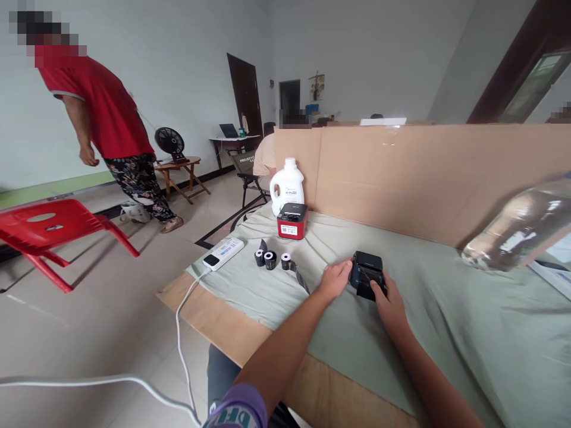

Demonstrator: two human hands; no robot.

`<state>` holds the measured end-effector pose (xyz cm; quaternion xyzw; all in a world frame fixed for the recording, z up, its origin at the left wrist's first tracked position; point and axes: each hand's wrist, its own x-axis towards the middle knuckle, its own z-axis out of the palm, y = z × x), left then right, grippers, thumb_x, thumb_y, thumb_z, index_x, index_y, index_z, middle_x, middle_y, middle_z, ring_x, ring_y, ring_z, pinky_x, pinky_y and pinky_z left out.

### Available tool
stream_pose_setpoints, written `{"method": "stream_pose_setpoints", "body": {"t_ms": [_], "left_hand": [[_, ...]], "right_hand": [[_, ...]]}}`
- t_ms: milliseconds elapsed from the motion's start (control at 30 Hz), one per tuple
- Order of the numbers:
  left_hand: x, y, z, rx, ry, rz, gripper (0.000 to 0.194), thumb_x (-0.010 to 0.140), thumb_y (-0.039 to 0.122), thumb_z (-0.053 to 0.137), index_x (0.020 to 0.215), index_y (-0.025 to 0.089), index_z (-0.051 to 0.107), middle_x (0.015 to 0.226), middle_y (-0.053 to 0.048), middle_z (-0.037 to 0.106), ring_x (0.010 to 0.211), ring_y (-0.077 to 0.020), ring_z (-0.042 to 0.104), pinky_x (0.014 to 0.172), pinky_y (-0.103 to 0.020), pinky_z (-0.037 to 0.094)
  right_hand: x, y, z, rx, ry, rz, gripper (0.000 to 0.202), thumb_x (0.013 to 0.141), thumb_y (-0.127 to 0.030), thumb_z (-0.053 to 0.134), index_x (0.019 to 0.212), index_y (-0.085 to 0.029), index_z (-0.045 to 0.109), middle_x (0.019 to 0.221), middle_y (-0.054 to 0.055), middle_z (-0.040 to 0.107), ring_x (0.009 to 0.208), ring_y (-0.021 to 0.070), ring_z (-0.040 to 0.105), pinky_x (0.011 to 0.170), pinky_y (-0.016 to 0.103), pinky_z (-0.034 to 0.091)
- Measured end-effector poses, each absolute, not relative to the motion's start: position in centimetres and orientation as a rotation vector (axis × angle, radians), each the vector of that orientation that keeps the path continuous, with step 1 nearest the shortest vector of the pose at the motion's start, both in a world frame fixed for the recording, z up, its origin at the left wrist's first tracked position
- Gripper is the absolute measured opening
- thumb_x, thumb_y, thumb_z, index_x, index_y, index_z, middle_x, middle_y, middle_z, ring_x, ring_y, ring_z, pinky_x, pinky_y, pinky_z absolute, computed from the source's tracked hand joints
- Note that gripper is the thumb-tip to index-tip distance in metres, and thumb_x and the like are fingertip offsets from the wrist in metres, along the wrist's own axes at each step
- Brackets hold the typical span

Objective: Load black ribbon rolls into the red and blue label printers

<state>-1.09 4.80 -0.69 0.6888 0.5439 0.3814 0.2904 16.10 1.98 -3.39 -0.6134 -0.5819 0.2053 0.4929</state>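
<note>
A small black device (367,274), which looks like a portable printer, rests on the green cloth (339,321) between my two hands. My left hand (335,280) presses its fingers against the device's left side. Around the right front edge of the device my right hand (392,302) is closed, thumb on top. Left of my hands stand small black rolls with white cores: one roll (286,261) trails a dark strip towards my left wrist, and another roll (270,260) stands farther left. A red and black box-shaped device (292,222) sits behind them.
A white jug (288,185) stands near the cardboard wall (401,178). At the left lies a white power strip (223,254) with its cord hanging off the table. A clear plastic bottle (520,229) is at the right. A person in a red shirt (104,110) stands beyond a red chair (57,229).
</note>
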Motion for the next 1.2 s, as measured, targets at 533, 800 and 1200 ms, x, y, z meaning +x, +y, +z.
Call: {"method": "stream_pose_setpoints", "body": {"t_ms": [533,800,1200], "left_hand": [[-1.23,4.54,-0.31,1.812,1.414,1.031,0.054,0.103,0.046,0.025,0.137,0.024,0.062,0.135,-0.003,0.065,0.130,-0.0209,0.058,0.115,-0.036,0.040],[-1.16,4.59,-0.53,1.793,1.383,1.061,0.053,0.103,0.046,0.028,0.138,0.025,0.061,0.138,-0.002,0.063,0.132,-0.0203,0.057,0.117,-0.036,0.038],[-0.81,4.39,0.02,1.759,1.469,1.027,0.049,0.102,0.045,0.033,0.134,0.027,0.064,0.130,-0.001,0.069,0.128,-0.0217,0.059,0.117,-0.037,0.039]], "right_hand": [[16.00,1.90,-3.30,-1.477,-1.432,0.473,0.077,0.084,-0.059,0.047,0.141,-0.009,0.049,0.141,0.022,0.054,0.132,0.0337,0.050,0.115,0.050,0.035],[15.99,1.84,-3.27,-1.477,-1.431,0.474,0.075,0.084,-0.059,0.048,0.141,-0.010,0.049,0.140,0.021,0.055,0.130,0.0335,0.052,0.113,0.051,0.036],[15.73,1.53,-3.00,-1.476,-1.408,0.505,0.071,0.089,-0.061,0.044,0.144,-0.017,0.048,0.145,0.017,0.051,0.136,0.0311,0.047,0.117,0.051,0.032]]}}
